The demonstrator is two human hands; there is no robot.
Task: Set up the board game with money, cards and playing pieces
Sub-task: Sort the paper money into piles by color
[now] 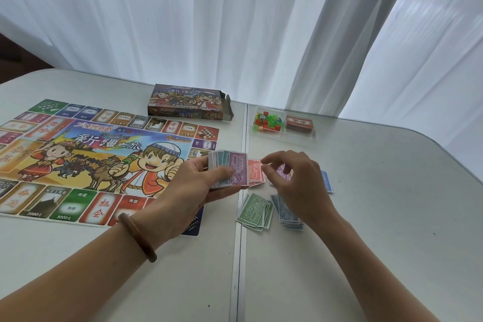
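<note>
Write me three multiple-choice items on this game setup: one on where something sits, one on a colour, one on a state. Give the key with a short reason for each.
1. Where is the clear tray of playing pieces?
A. On the board
B. Right of the game box
C. In the left hand

2. What colour is the 500 note pile?
A. Green
B. Yellow
C. Black

3. What is the left hand doing?
A. Resting flat
B. Gripping a stack of notes
C. Lifting the box

Key: 1 B, it sits past the table seam, beside the game box. 2 A, the fanned notes are green. 3 B, the stack of notes, a purple 5000 on top, is in its grip.
</note>
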